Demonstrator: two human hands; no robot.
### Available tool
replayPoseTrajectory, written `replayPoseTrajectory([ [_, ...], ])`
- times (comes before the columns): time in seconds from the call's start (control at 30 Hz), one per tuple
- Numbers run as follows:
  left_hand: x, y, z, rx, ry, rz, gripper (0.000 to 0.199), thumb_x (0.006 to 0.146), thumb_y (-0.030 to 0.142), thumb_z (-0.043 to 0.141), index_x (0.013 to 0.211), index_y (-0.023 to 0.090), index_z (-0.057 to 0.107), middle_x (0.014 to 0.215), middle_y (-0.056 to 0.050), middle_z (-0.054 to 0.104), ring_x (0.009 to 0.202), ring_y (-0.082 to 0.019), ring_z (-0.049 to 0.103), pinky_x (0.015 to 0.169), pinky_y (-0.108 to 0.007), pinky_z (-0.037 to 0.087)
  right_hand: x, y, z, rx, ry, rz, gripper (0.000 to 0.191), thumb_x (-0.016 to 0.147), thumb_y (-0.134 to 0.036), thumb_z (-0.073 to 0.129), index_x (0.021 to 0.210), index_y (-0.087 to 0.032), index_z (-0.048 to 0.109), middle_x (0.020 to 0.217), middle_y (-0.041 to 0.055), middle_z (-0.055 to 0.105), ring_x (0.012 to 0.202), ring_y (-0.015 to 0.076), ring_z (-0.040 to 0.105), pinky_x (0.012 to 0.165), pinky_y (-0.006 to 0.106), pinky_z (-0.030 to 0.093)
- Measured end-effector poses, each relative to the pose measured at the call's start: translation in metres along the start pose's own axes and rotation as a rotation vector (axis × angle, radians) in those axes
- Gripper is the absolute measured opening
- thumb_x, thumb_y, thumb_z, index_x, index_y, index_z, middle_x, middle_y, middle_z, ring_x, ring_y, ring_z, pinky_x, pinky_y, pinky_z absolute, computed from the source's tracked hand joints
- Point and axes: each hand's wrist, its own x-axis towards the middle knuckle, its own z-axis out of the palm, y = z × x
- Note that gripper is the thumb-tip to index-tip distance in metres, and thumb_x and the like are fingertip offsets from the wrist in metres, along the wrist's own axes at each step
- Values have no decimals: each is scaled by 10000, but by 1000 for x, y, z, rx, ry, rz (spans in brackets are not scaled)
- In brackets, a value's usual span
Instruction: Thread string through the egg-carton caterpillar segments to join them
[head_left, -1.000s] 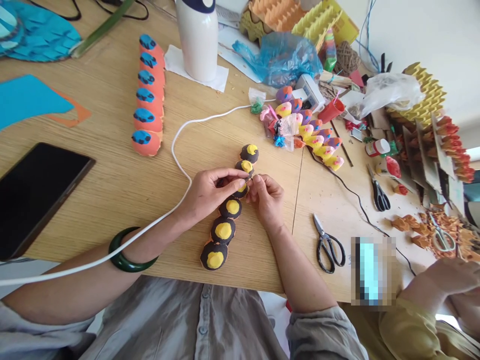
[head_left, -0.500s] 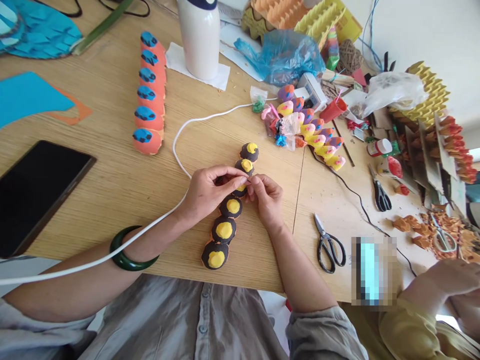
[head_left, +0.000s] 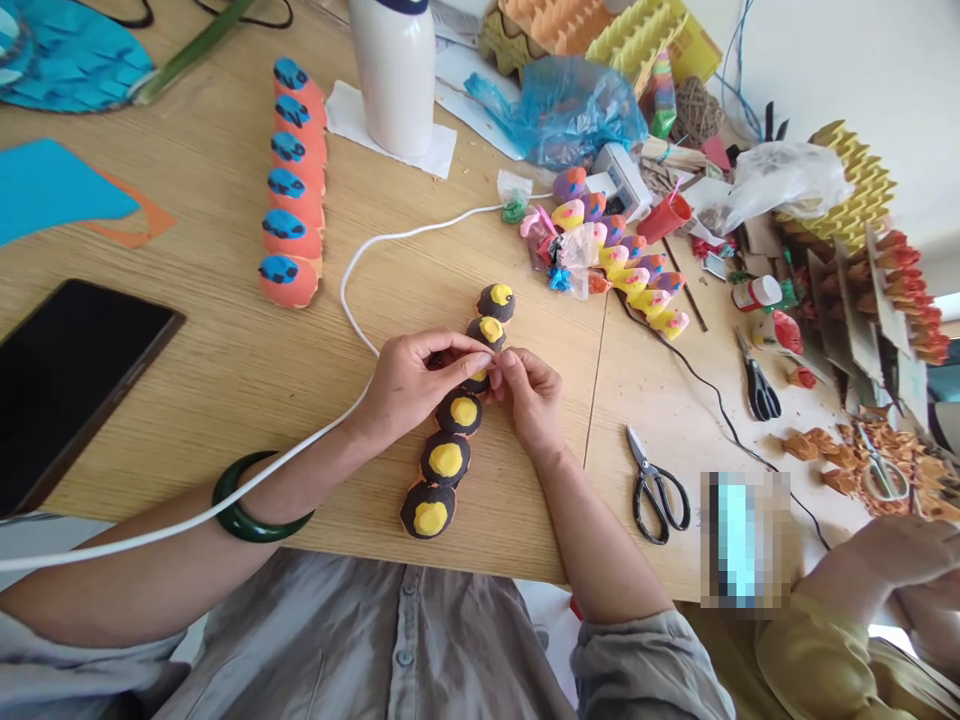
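Note:
A row of egg-carton cups (head_left: 439, 455), black on top with a yellow patch on each, lies on the wooden table in front of me. Over its upper part, my left hand (head_left: 420, 375) reaches in from the left with thumb and forefinger pinched together. My right hand (head_left: 534, 392) meets it fingertip to fingertip, its thumb pressed against the bent forefinger. Whatever lies between the fingertips is too small to make out. The hands hide part of the third cup from the top. A green bangle (head_left: 255, 505) circles my left wrist.
Orange cups with blue tops (head_left: 292, 220), a white bottle (head_left: 394, 80) and a dark tablet (head_left: 79, 385) are left and behind. A white cable (head_left: 187, 522) crosses my left forearm. Black-handled scissors (head_left: 658, 490) lie right, near a co-worker's arm (head_left: 847, 590). Painted cups (head_left: 622, 260) sit further back.
The whole view has shifted slightly, so things on the table appear a little further left. Both hands keep nearly the same pinched pose over the row.

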Motion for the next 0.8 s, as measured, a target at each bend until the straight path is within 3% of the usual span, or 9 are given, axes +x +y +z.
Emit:
replayPoseTrajectory([
  [0.13,0,0,0,-12,-3,-5,235,857,432,767,915,211,825,866,-17,802,794,-171,697,751,-247,543,0,0,0,8,-2,-3,435,865,-588,735,681,-212,620,597,-59,551,506,74,534,524,224,497],
  [0.33,0,-2,-1,-38,-36,-38,350,882,478,736,1084,208,829,1062,-54,817,961,-209,725,856,-269,560,2,3,-1,22,59,-24,367,811,-558,801,750,-223,664,605,-66,575,492,71,496,514,228,493],
  [0.6,0,0,0,-49,-40,-50,335,850,495,774,1019,212,837,984,-37,815,901,-192,712,812,-260,550,2,4,0,62,37,-39,312,811,-499,824,768,-219,692,601,-72,571,491,63,504,511,210,495],
  [0.8,0,0,0,-12,18,-16,279,864,484,765,923,219,831,907,-23,806,829,-181,694,780,-262,545,0,1,1,23,13,-17,385,867,-572,740,743,-213,678,636,-54,585,506,67,523,521,221,508],
])
